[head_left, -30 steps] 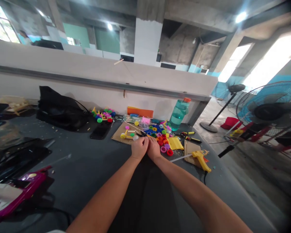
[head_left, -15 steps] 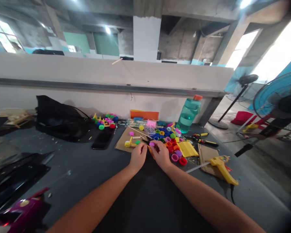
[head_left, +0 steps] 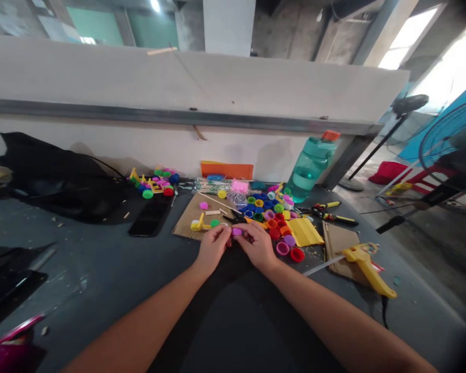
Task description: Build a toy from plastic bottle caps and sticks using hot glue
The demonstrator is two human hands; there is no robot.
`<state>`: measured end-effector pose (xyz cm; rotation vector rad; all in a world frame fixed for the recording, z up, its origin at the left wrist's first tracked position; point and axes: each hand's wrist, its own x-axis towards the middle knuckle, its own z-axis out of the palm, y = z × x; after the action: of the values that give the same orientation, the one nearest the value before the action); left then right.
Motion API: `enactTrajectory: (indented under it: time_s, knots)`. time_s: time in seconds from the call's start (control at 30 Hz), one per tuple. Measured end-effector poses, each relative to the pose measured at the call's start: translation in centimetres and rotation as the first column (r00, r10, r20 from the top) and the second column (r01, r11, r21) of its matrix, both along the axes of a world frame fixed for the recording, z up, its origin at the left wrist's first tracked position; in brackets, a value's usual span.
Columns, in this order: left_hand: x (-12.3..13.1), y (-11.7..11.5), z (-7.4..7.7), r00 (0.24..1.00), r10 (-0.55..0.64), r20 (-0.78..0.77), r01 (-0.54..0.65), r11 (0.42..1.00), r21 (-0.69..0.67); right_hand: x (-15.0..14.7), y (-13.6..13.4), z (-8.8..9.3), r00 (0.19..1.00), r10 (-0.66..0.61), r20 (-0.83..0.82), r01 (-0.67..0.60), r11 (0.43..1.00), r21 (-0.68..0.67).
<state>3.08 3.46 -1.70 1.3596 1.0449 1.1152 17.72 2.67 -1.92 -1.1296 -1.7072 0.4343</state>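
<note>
My right hand (head_left: 258, 244) pinches a purple bottle cap (head_left: 237, 231) between thumb and fingers. Close against it on the left, my left hand (head_left: 213, 247) is closed, its fingertips beside the cap; whatever they hold is hidden. Just beyond the hands lies a cardboard piece (head_left: 184, 220), bearing a yellow part (head_left: 197, 224), a green cap (head_left: 215, 223), a pink cap (head_left: 204, 205) and thin wooden sticks (head_left: 213, 212). A black tool with an orange part (head_left: 255, 223) lies behind my fingers, partly covered. Right of it spread several loose coloured bottle caps (head_left: 282, 248).
A yellow glue gun (head_left: 367, 267) rests on another cardboard piece at right, near yellow-and-black pliers (head_left: 336, 217). At the back stands a teal water bottle (head_left: 308, 168). Leftward are a black phone (head_left: 149, 217), a cluster of cap-and-stick pieces (head_left: 155, 185) and a black bag (head_left: 58, 181).
The view has tilted down and come closer to the table. My hands have drawn together around the purple cap, and the orange piece under my right hand no longer shows there.
</note>
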Motion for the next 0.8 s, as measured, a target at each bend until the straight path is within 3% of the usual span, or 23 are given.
enactTrajectory:
  time_s: [0.27,0.53,0.8]
  knots:
    - [0.04,-0.02,-0.15,0.998,0.024,-0.050,-0.022,0.999,0.048,0.23,-0.62,0.53,1.000,0.015,0.017,-0.015,1.000,0.009]
    - [0.16,-0.10,0.20,0.998,-0.056,-0.034,0.058,0.998,0.037,0.26,-0.69,0.60,1.000,0.012,0.025,-0.012,1.000,0.005]
    - [0.03,-0.06,-0.04,0.998,-0.030,-0.055,0.035,0.996,0.086,0.04,-0.45,0.22,0.995,-0.005,-0.104,-0.008,0.992,-0.127]
